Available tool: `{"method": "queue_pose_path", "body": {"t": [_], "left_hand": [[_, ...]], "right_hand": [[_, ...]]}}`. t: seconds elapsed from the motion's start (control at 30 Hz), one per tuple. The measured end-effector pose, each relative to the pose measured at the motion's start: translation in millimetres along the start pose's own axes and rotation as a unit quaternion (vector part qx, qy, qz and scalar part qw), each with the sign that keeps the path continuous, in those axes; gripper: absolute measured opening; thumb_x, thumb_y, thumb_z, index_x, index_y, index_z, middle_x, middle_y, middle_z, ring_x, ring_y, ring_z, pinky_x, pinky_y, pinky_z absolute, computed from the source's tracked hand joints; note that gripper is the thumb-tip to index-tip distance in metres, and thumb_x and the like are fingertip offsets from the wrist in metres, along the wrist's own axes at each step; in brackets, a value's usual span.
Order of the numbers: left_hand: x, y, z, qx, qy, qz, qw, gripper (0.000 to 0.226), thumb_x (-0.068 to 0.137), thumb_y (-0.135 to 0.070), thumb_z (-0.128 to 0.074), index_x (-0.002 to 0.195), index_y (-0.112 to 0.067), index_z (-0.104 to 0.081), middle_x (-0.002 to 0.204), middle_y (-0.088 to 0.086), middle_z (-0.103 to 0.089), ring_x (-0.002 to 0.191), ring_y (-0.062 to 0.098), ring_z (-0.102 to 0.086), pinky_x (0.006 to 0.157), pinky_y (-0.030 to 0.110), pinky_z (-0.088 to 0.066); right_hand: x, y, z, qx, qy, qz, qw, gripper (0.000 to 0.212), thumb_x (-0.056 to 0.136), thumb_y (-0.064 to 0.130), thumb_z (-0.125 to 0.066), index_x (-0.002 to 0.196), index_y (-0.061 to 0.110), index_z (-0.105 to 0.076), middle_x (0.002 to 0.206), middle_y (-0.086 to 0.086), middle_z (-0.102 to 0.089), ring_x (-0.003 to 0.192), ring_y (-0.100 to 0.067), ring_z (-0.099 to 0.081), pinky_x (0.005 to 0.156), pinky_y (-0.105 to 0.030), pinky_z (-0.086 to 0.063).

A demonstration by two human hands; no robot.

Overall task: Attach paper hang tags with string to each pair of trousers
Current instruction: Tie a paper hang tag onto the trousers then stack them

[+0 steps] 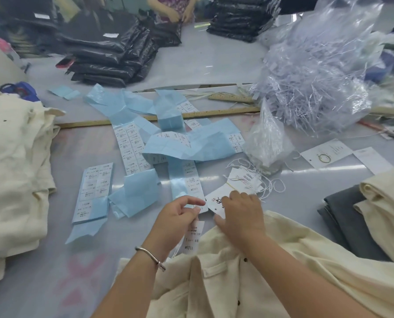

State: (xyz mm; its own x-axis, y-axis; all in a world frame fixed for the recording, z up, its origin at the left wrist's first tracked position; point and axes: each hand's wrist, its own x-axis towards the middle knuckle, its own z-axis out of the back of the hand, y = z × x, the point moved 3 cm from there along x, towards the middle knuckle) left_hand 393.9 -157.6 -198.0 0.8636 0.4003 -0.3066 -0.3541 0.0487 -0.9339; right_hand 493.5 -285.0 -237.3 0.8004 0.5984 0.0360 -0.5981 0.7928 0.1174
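Presently, station: a person stands at the bench [214, 72], cream trousers [248, 271] spread directly below both hands, presumably so the waistband is within reach for tagging.
Left hand: the left hand [177, 216] pinches a white label strip [192, 237] between thumb and fingertips; the strip hangs down over the trousers, printed side showing.
Right hand: the right hand [242, 214] has fingers curled down onto a white hang tag [215, 201] lying at the edge of the trousers; it appears to grasp or pin the tag, though the exact hold is hidden under the knuckles.
Tag supply: a small heap of strung hang tags [244, 180] lies just beyond the right hand, loose white string [274, 185] trailing beside it, kept close for quick pick-up.
Labels: blue-backed label sheets [168, 143] are scattered across the middle of the bench.
Stock: folded cream garments [14, 168] are stacked to the left; cream and grey folded pieces [363, 214] sit to the right, likely sorted as pending and finished, which pile is which I cannot tell.
Other: a clear plastic bag of fasteners [317, 76] sits far right; black bagged bundles [113, 53] lie at the back.
Judgement: tag and label are being brought together; attachment to this pair is not yet done.
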Motion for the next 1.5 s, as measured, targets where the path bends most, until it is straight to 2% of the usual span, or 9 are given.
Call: {"method": "queue_pose_path", "body": {"t": [0.17,0.33,0.63,0.8,1.03,1.13,1.23,1.37,1.5], "left_hand": [[-10.1,-0.8,-0.5,0.02,0.003,-0.006,1.0,0.014,0.095,-0.009,-0.058,0.091,-0.012,-0.072,0.058,0.0,-0.05,0.055,0.007,-0.045,0.054,0.008,-0.039],[-18.2,-2.9,-1.0,0.02,0.008,-0.001,1.0,0.016,0.094,-0.008,-0.058,0.089,-0.009,-0.073,0.051,-0.007,-0.054,0.049,0.003,-0.046,0.051,0.009,-0.037],[-39.1,-4.3,2.6,0.022,0.008,-0.004,1.0,0.016,0.093,-0.007,-0.058,0.088,-0.009,-0.074,0.052,-0.003,-0.055,0.049,0.005,-0.049,0.053,0.01,-0.039],[-54.3,-6.1,-3.8,0.084,0.001,-0.021,0.996,0.019,0.093,-0.014,-0.061,0.081,-0.02,-0.075,0.045,-0.003,-0.054,0.042,0.006,-0.045,0.049,0.011,-0.037],[-74.4,-23.0,-30.0,0.129,0.06,-0.082,0.986,0.004,0.089,-0.026,-0.066,0.09,-0.026,-0.07,0.055,-0.004,-0.067,0.058,0.009,-0.062,0.062,0.016,-0.048],[-78.4,-28.4,-40.1,0.133,0.067,-0.1,0.984,0.003,0.089,-0.026,-0.066,0.089,-0.027,-0.069,0.057,-0.002,-0.069,0.059,0.011,-0.062,0.064,0.023,-0.05],[-83.9,-23.2,-44.5,0.12,0.073,-0.1,0.985,0.004,0.086,-0.031,-0.067,0.087,-0.029,-0.07,0.056,0.001,-0.068,0.059,0.012,-0.062,0.066,0.026,-0.05],[-91.1,-6.5,-38.2,0.133,0.07,-0.088,0.985,0.005,0.084,-0.032,-0.066,0.083,-0.034,-0.071,0.049,-0.006,-0.062,0.058,0.01,-0.063,0.064,0.022,-0.047],[-89.9,-0.6,-18.3,0.129,0.052,-0.065,0.988,0.006,0.088,-0.029,-0.067,0.084,-0.027,-0.072,0.054,-0.002,-0.067,0.054,0.009,-0.06,0.059,0.021,-0.047]], "right_hand": [[2.7,-12.0,6.8,0.046,0.011,0.045,0.998,0.028,0.093,0.033,-0.047,0.092,0.017,-0.069,0.095,-0.001,-0.067,0.093,-0.026,-0.061,0.079,-0.034,-0.037],[0.8,-11.5,5.4,0.003,0.034,0.056,0.998,0.047,0.083,0.059,-0.056,0.105,0.018,-0.063,0.109,-0.001,-0.059,0.103,-0.024,-0.055,0.085,-0.035,-0.038],[1.4,-5.8,21.4,-0.005,0.034,0.065,0.997,0.021,0.091,0.026,-0.048,0.087,0.014,-0.065,0.092,-0.004,-0.068,0.086,-0.028,-0.063,0.064,-0.028,-0.029],[-11.1,-17.5,49.6,0.056,-0.141,0.06,0.987,0.031,0.057,0.004,-0.083,0.048,0.009,-0.054,0.046,-0.004,-0.054,0.039,-0.028,-0.05,0.042,-0.023,-0.033],[-37.5,-33.6,94.5,0.108,-0.367,0.027,0.923,0.018,0.072,0.007,-0.071,0.059,0.01,-0.059,0.055,-0.004,-0.058,0.048,-0.028,-0.054,0.047,-0.028,-0.043],[-34.3,-33.6,87.7,0.094,-0.231,0.005,0.968,0.018,0.081,0.024,-0.074,0.083,0.01,-0.064,0.078,-0.006,-0.065,0.075,-0.03,-0.063,0.062,-0.033,-0.048],[-34.1,-37.1,49.5,0.054,0.001,-0.035,0.998,0.054,0.089,0.054,-0.055,0.127,0.017,-0.046,0.123,-0.001,-0.053,0.118,-0.022,-0.048,0.091,-0.035,-0.042],[-27.9,-28.8,21.1,-0.008,0.035,-0.01,0.999,0.063,0.088,0.059,-0.051,0.133,0.017,-0.038,0.134,-0.002,-0.045,0.128,-0.023,-0.04,0.103,-0.038,-0.031],[-16.8,-17.8,12.5,-0.046,0.054,0.007,0.997,0.05,0.086,0.057,-0.051,0.118,0.019,-0.051,0.118,-0.004,-0.06,0.112,-0.025,-0.054,0.098,-0.038,-0.033]]}}
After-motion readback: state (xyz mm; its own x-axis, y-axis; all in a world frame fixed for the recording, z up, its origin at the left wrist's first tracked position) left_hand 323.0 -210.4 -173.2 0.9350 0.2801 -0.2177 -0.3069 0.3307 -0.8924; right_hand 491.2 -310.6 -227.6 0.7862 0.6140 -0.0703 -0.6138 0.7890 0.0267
